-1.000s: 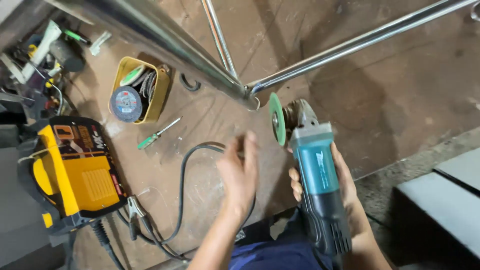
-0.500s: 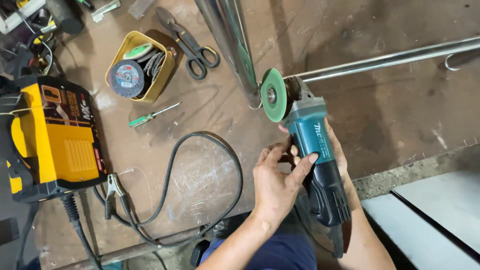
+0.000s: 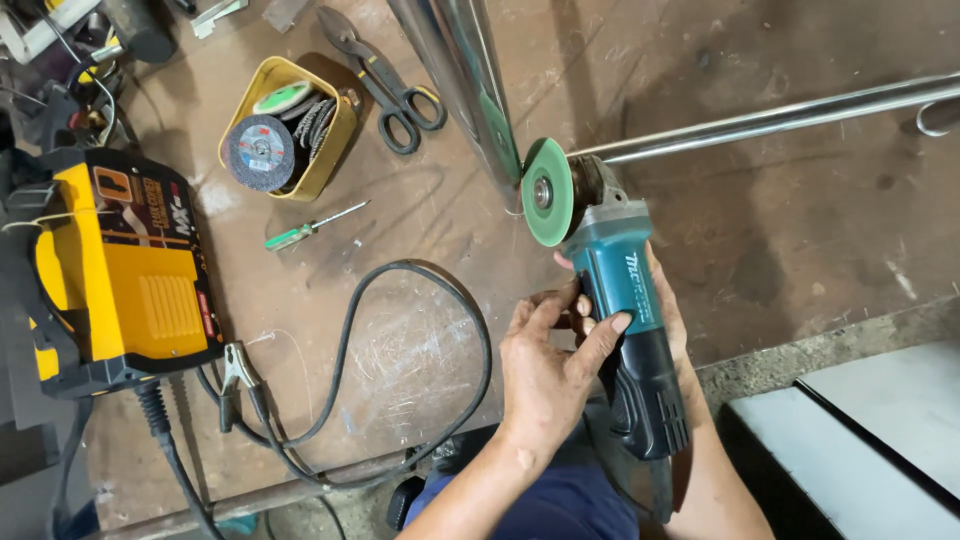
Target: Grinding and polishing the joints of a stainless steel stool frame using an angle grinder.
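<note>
Already both hands clasp the teal angle grinder (image 3: 625,300), left hand (image 3: 545,375) atop, its green disc (image 3: 545,192) meeting the steel tube joint (image 3: 515,185) ahead.

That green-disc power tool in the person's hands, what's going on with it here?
A person grips a teal angle grinder with both hands: the left hand wraps its body from the near side, the right hand sits mostly hidden behind it. Its green disc is at the joint where two shiny steel tubes meet. Whether it is spinning cannot be told. A yellow welding machine, a tin of discs, a screwdriver and snips lie nearby.
</note>
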